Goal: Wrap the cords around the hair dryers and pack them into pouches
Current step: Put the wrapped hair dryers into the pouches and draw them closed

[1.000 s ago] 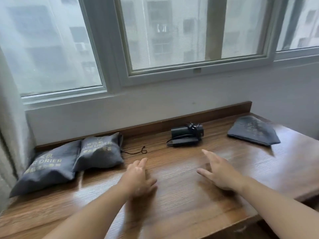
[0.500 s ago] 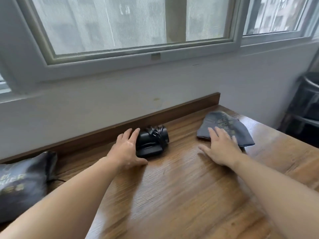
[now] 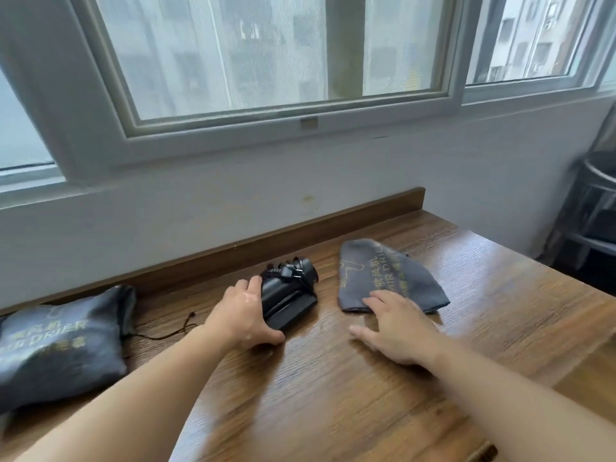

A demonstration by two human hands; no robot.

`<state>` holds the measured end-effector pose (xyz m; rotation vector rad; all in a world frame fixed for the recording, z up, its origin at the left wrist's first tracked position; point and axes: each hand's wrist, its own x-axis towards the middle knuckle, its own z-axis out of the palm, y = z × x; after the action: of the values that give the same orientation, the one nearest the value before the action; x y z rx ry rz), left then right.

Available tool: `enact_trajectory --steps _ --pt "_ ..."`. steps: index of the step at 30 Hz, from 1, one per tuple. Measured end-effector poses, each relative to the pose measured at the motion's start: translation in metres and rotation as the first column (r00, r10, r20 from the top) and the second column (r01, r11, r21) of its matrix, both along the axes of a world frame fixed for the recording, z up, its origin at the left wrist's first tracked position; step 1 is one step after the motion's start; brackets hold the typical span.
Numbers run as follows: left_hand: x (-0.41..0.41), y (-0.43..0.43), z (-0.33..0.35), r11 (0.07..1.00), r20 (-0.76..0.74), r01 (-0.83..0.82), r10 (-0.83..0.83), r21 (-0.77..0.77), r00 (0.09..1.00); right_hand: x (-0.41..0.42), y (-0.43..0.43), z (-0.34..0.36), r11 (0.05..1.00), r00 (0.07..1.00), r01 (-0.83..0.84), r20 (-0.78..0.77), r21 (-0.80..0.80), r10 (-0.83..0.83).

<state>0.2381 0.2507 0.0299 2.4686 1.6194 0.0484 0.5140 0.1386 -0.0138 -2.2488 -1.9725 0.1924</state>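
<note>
A black folded hair dryer [image 3: 290, 295] with its cord wound round it lies on the wooden table [image 3: 333, 405] near the back rail. My left hand [image 3: 240, 315] grips its left end, thumb along the near side and fingers over the far side. To the right lies a flat grey pouch [image 3: 383, 271] printed "AIR DRIER". My right hand [image 3: 396, 331] lies flat with straight fingers, its fingertips touching the pouch's near edge.
A filled grey pouch [image 3: 53, 345] sits at the table's left end, its drawstring [image 3: 173, 331] trailing toward my left wrist. A wooden rail [image 3: 233, 251] runs along the wall under the window. A dark metal stand [image 3: 596, 208] stands beyond the table's right edge.
Both hands reached forward from the table's middle. My left hand went from touching the dryer to closing round it; my right hand slid back to the flat pouch's near edge.
</note>
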Motion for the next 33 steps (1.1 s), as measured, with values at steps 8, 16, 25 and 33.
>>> enact_trajectory --steps 8,16,25,33 --pt "-0.083 -0.094 -0.006 0.996 0.059 -0.087 0.085 0.037 0.995 -0.064 -0.069 0.011 0.968 0.958 -0.244 -0.142 0.064 0.251" --pt "-0.184 -0.193 -0.020 0.967 0.182 -0.233 0.212 0.104 0.960 -0.106 -0.088 0.011 0.869 0.864 -0.482 -0.106 0.115 0.493" --pt "-0.227 -0.229 -0.019 0.938 0.187 -0.331 0.309 0.102 0.933 -0.183 -0.070 0.037 0.948 0.972 -0.231 0.012 0.221 0.234" --pt "-0.240 -0.224 -0.018 0.937 0.158 -0.342 0.327 0.075 0.932 -0.210 -0.075 0.021 0.835 0.835 -0.550 -0.011 0.017 0.550"
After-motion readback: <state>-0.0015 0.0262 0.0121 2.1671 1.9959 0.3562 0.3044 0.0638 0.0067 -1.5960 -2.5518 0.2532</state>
